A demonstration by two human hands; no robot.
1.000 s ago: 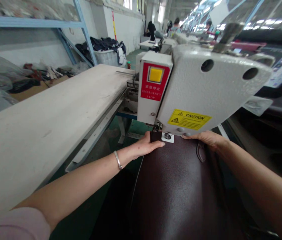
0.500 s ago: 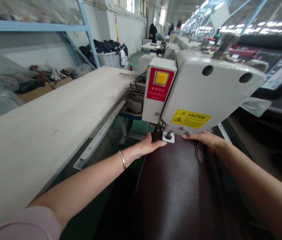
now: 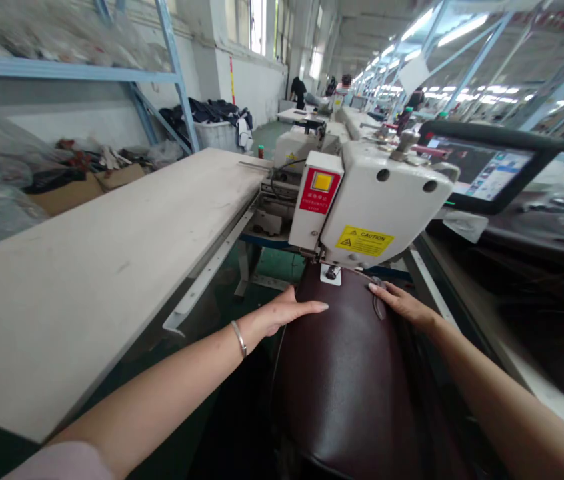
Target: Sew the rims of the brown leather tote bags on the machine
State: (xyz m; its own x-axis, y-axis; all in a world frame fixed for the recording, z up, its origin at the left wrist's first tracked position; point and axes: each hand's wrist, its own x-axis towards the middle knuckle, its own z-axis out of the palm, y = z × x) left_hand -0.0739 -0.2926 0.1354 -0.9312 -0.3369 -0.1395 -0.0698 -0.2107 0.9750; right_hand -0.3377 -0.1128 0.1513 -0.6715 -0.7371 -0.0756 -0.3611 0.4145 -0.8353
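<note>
A large dark brown leather piece (image 3: 332, 373) with a rounded, glossy surface drapes toward me, its far end under the head of an industrial sewing machine (image 3: 362, 193). At that end a small white plate (image 3: 331, 275) with a dark metal part in its middle presses on the leather. My left hand (image 3: 289, 311) grips the leather's left side, thumb lying on top and fingers partly hidden beyond the edge. On the other side my right hand (image 3: 399, 300) holds the leather beside a small leather loop (image 3: 379, 307); some of its fingers are out of sight.
A pale tabletop (image 3: 112, 253) stretches along the left, with a metal rail (image 3: 212, 273) at its edge. The machine carries an emergency stop box (image 3: 316, 200). A screen (image 3: 487, 167) stands to the right. Shelving (image 3: 77, 69) and a bin of dark cloth (image 3: 217, 133) line the wall.
Both hands have moved back toward me, away from the white plate, and my right hand is now beside the loop. The view has drawn back, showing more of the screen.
</note>
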